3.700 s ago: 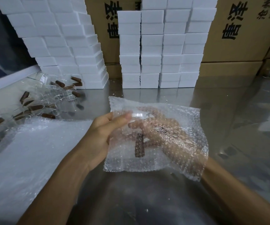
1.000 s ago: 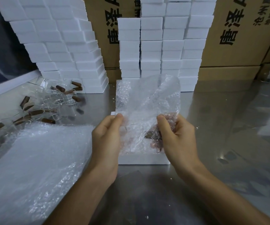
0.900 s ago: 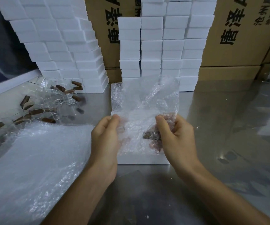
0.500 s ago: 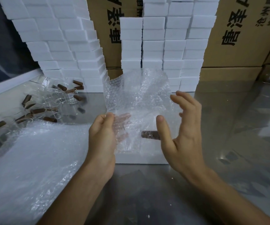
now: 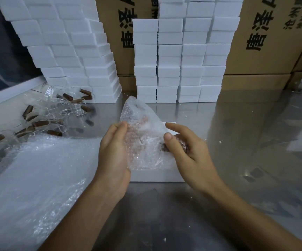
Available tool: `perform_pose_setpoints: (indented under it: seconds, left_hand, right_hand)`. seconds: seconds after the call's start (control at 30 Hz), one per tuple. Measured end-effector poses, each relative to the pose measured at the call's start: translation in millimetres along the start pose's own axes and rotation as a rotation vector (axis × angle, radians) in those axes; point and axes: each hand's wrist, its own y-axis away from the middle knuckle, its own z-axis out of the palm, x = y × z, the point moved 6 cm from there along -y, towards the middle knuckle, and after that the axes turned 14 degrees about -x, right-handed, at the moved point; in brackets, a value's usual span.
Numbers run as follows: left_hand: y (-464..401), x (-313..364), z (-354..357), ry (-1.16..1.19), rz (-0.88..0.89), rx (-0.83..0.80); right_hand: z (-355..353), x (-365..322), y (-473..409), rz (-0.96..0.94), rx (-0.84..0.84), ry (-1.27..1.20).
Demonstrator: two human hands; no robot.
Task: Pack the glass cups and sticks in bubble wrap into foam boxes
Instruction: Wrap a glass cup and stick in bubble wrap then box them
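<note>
Two hands: left hand (image 5: 113, 153), right hand (image 5: 192, 153). One open foam box (image 5: 155, 175) on the desk (image 5: 246, 142). One bubble wrap sheet (image 5: 143, 131) standing over it. One pile of bubble wrap (image 5: 37, 171) at left. Two groups of stacked white foam boxes (image 5: 70, 51), far too many to count; four columns in the middle group (image 5: 179, 60). Roughly a dozen brown sticks (image 5: 41, 123) among clear glass cups (image 5: 63, 110), cup number impossible to tell. At least two printed cartons (image 5: 266, 37) behind.
</note>
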Motion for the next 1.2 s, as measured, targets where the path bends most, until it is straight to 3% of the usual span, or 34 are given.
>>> perform_pose_setpoints:
  seconds: [0.2, 0.37, 0.73, 0.9, 1.13, 1.2]
  left_hand:
    - [0.8, 1.1, 1.5, 0.042, 0.012, -0.018]
    - [1.3, 2.4, 3.9, 0.087, 0.015, -0.053]
    - [4.0, 10.0, 16.1, 0.191, 0.003, -0.195]
    - [1.0, 11.6, 12.8, 0.067, -0.003, -0.230]
    - [-0.3, 25.6, 5.7, -0.177, -0.004, -0.551]
    - [0.2, 26.5, 4.8, -0.245, 0.036, -0.550]
  right_hand:
    - [2.4, 4.8, -3.2, 0.228, -0.049, -0.292]
    - [0.3, 11.3, -3.9, 0.314, -0.005, -0.360]
    - [-5.5, 12.1, -4.4, 0.298, 0.095, -0.408]
    - [-9.5, 10.7, -5.7, 0.264, 0.126, -0.269]
    - [-17.8, 5.3, -6.3, 0.111, 0.194, -0.130]
    - [-16.6, 3.0, -5.3, 0.073, 0.191, -0.068]
